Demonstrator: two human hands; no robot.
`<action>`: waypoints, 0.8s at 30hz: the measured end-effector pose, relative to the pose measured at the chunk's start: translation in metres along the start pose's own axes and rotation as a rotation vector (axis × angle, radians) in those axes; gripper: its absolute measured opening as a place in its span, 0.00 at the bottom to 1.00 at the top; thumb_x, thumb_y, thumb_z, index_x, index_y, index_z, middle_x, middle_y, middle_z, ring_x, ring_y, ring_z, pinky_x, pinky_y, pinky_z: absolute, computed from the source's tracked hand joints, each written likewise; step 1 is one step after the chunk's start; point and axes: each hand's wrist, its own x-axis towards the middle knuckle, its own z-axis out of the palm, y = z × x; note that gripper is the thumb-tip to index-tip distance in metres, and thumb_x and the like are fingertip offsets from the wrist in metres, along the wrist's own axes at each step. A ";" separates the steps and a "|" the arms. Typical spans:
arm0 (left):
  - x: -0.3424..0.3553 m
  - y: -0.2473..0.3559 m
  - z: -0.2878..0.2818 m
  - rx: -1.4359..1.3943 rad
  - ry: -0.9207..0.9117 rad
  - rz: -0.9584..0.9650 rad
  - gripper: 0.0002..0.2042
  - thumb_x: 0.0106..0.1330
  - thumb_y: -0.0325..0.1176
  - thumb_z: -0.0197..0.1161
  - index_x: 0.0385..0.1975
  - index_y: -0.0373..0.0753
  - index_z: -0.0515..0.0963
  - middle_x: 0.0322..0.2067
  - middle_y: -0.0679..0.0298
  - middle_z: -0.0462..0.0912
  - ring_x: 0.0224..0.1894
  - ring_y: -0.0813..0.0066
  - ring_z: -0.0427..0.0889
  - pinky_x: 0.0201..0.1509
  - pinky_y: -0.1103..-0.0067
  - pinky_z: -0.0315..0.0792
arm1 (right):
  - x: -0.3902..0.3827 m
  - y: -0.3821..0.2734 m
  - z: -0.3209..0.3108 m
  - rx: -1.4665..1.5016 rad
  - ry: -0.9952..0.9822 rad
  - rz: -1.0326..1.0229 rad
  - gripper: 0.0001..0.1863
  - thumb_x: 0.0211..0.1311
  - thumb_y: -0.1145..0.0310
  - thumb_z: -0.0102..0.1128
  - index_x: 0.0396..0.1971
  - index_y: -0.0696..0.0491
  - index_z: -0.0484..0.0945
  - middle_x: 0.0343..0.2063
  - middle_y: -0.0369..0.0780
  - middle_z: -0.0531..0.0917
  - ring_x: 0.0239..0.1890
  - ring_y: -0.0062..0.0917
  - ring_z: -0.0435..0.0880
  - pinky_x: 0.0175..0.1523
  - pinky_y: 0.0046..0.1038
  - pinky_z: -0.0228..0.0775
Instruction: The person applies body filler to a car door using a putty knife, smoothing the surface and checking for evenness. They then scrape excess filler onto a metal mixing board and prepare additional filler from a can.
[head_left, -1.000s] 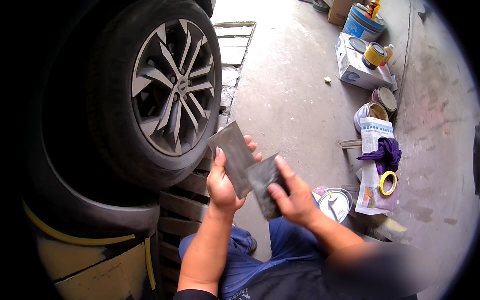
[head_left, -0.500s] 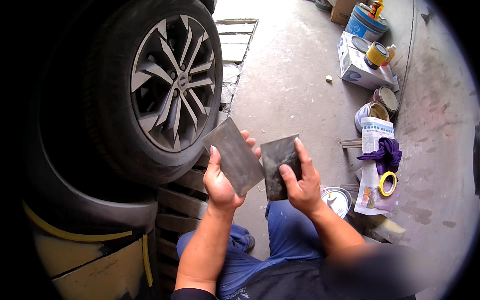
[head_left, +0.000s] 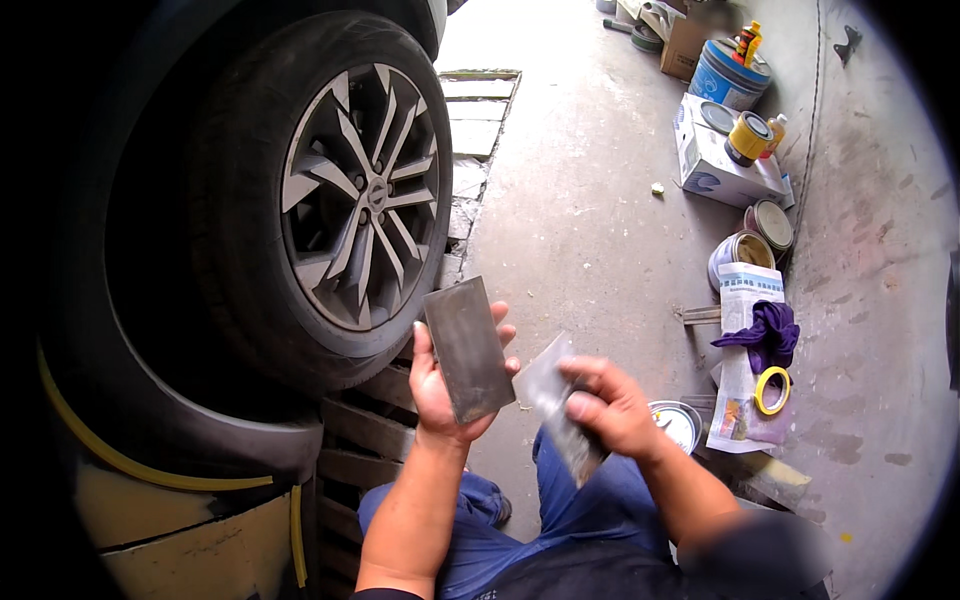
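In the head view, a flat dark grey rectangular plate (head_left: 467,350) rests upright-angled in my left hand (head_left: 435,400), whose fingers curl round its edges with the thumb at the left side. My right hand (head_left: 610,415) grips a second thin grey plate (head_left: 550,390), tilted and glinting, its lower part darker. The two plates are very close at their inner edges; I cannot tell if they touch. Beside my left hand stands a car wheel (head_left: 377,197) with a dark tyre (head_left: 250,230). Below it, a body panel (head_left: 180,540) carries yellow tape (head_left: 150,470).
Along the right lie a blue drum (head_left: 725,80), a white box (head_left: 725,170), tins (head_left: 768,222), newspaper (head_left: 738,420) with a purple cloth (head_left: 760,335) and yellow tape roll (head_left: 772,372). A white-lidded bucket (head_left: 678,425) sits behind my right hand. A slatted grate (head_left: 355,440) lies beside the wheel.
The plate in my right hand has tilted and turned, its face catching light. The left plate stands more upright. Both hands, like the surroundings, sit lower in the picture than half a second ago.
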 end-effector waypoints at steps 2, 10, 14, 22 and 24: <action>0.004 -0.001 -0.015 0.014 0.029 -0.030 0.31 0.69 0.60 0.36 0.58 0.40 0.66 0.53 0.52 0.73 0.48 0.61 0.76 0.40 0.65 0.76 | -0.004 0.007 0.018 -0.086 -0.178 0.035 0.20 0.64 0.69 0.56 0.55 0.55 0.72 0.47 0.36 0.78 0.49 0.18 0.74 0.53 0.23 0.66; -0.008 -0.026 0.000 0.273 0.394 -0.087 0.23 0.71 0.53 0.41 0.48 0.40 0.73 0.39 0.64 0.78 0.35 0.76 0.76 0.40 0.80 0.74 | 0.053 0.005 0.019 -0.148 -0.073 0.020 0.18 0.64 0.67 0.54 0.53 0.56 0.75 0.43 0.39 0.80 0.44 0.19 0.76 0.50 0.23 0.69; -0.006 -0.013 0.010 0.372 0.273 -0.168 0.22 0.72 0.52 0.40 0.48 0.39 0.72 0.31 0.62 0.77 0.31 0.77 0.77 0.38 0.80 0.74 | 0.042 0.004 0.031 -0.209 -0.094 0.026 0.19 0.63 0.66 0.56 0.52 0.56 0.76 0.44 0.40 0.80 0.46 0.19 0.76 0.51 0.24 0.68; -0.005 -0.027 0.005 0.933 0.301 0.052 0.28 0.68 0.28 0.55 0.66 0.34 0.55 0.47 0.61 0.72 0.39 0.83 0.75 0.40 0.87 0.71 | 0.083 -0.021 -0.004 0.089 0.277 0.035 0.20 0.63 0.66 0.54 0.54 0.56 0.73 0.43 0.38 0.79 0.44 0.21 0.75 0.50 0.24 0.67; -0.001 -0.018 -0.006 0.998 0.387 0.254 0.28 0.65 0.24 0.55 0.64 0.30 0.56 0.48 0.59 0.74 0.44 0.81 0.74 0.47 0.85 0.70 | 0.069 -0.026 -0.006 0.054 0.330 -0.007 0.20 0.63 0.66 0.54 0.54 0.57 0.73 0.44 0.38 0.78 0.44 0.21 0.75 0.51 0.24 0.66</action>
